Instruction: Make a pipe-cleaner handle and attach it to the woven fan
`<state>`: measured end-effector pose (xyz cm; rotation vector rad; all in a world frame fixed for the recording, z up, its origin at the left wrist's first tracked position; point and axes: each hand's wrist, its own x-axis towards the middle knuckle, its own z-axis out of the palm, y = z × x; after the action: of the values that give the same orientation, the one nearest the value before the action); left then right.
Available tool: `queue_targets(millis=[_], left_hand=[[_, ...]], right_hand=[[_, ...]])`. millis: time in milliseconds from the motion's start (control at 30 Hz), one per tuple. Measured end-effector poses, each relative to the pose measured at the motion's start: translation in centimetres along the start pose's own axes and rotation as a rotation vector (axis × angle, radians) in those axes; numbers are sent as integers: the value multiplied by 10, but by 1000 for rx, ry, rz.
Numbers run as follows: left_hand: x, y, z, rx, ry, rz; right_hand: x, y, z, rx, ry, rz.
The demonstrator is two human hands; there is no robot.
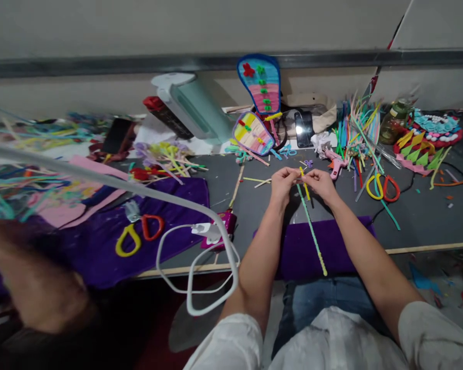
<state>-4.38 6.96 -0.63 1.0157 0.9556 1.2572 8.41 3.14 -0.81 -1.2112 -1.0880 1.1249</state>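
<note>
Both hands meet above the middle of a dark grey tabletop [420, 216]. The left hand [282, 183] and right hand [321, 183] have their fingers pinched closed on a short yellow pipe cleaner [304, 186], gripped between them near the top of a long green pipe cleaner [312, 234]. The green pipe cleaner runs from the fingers toward five o'clock, across a purple felt sheet [332, 246] at the tabletop's near edge. At two o'clock from the hands lies a pink glue gun [336, 164], just beside a loose heap of coloured pipe cleaners [357, 131]. At three o'clock lie scissors [381, 187] with yellow and red handles. At twelve o'clock stand two striped felt wing shapes [259, 100]. At nine o'clock curls a white cable [193, 272].
</note>
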Motion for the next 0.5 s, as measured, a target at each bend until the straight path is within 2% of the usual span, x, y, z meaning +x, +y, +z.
queue_targets(millis=[300,500], left_hand=[[-3,2,3,24,10,22],[-2,1,2,2,-12,-9]], right_hand=[[-1,-4,0,63,-1,45],[-4,-6,0,99,-9,64]])
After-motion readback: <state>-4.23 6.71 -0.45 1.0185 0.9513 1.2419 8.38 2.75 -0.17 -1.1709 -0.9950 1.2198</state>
